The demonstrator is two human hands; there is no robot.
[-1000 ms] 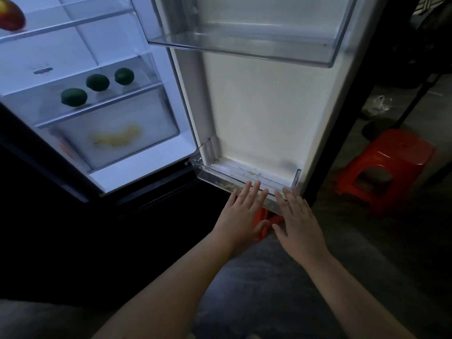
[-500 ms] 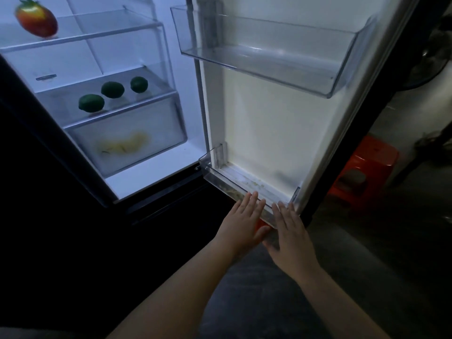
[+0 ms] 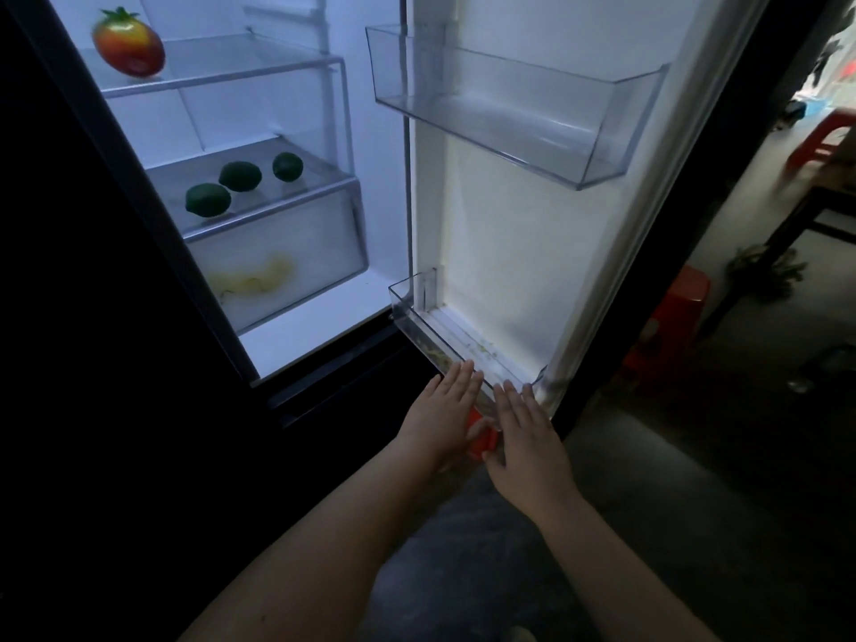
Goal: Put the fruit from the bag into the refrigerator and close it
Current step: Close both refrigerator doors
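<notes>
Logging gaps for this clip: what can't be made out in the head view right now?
- Red thing between the left hand and right hand: head view, mostly covered by both; identity unclear.
- Yellow thing in the drawer: head view, blurred by the frosted front.
- Bag: head view, outside the frame.
- Red stool: head view, dark and blurred.

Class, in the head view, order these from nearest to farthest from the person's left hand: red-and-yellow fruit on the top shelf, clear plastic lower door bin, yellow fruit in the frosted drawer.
1. Clear plastic lower door bin: at the left hand fingertips.
2. Yellow fruit: in the frosted drawer, lower left.
3. Red-and-yellow fruit: top shelf, far upper left.
</notes>
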